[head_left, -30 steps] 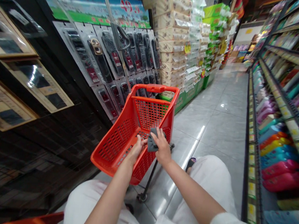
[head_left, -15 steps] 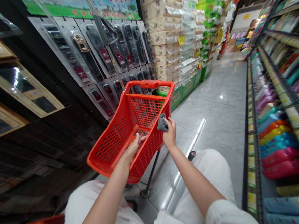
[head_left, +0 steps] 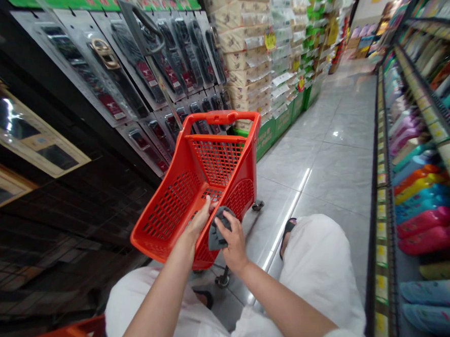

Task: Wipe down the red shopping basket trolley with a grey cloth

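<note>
A red plastic shopping cart (head_left: 177, 206) stands tilted in the aisle in front of me, its basket empty. My left hand (head_left: 199, 222) grips the basket's near right rim, fingers curled over the edge. My right hand (head_left: 233, 238) presses a dark grey cloth (head_left: 216, 229) against the outside of that same rim, right beside my left hand. My knees in white trousers show below.
Packaged goods (head_left: 139, 77) hang on a display wall to the left, with stacked tissue packs (head_left: 251, 53) behind. Shelves of colourful packs (head_left: 421, 201) line the right. A glossy tiled floor (head_left: 336, 160) runs ahead. Another red basket's edge (head_left: 73, 332) shows at bottom left.
My right hand with the cloth slid up the cart's right rim toward the handle, then came back down next to my left hand. The view shifted slightly downward.
</note>
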{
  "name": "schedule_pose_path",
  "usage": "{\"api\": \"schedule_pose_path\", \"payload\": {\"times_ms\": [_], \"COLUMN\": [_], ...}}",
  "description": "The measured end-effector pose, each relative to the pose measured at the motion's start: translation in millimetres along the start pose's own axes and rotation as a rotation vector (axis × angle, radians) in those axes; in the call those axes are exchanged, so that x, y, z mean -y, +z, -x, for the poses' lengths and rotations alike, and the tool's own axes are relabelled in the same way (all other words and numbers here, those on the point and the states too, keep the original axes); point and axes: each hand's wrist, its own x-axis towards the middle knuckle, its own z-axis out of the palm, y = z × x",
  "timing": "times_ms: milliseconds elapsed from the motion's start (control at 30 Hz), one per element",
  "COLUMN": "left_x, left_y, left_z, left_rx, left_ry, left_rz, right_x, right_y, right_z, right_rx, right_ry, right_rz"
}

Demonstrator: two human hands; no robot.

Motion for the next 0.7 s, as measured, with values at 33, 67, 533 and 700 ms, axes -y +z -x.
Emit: {"api": "schedule_pose_path", "payload": {"times_ms": [33, 67, 533, 700], "left_x": [0.4, 0.4, -11.7, -11.6], "left_y": [0.3, 1.1, 14.1, 13.2], "left_z": [0.7, 2.0, 10.1, 3.9], "left_rx": [-0.018, -0.025, -0.06, -0.073], "left_ry": [0.006, 0.014, 0.087, 0.138], "left_rz": [0.005, 0.016, -0.036, -0.103], "right_x": [-2.0, -6.1, -53.7, -45.9], "right_y": [-3.7, -7.9, -8.1, 29.9], "right_z": [1.5, -0.5, -70.0, 5.0], "right_rx": [0.027, 0.033, -0.102, -0.016], "right_ry": [-0.016, -0.007, 0.217, 0.125], "right_rz": [-0.037, -0.072, 0.041, -0.021]}}
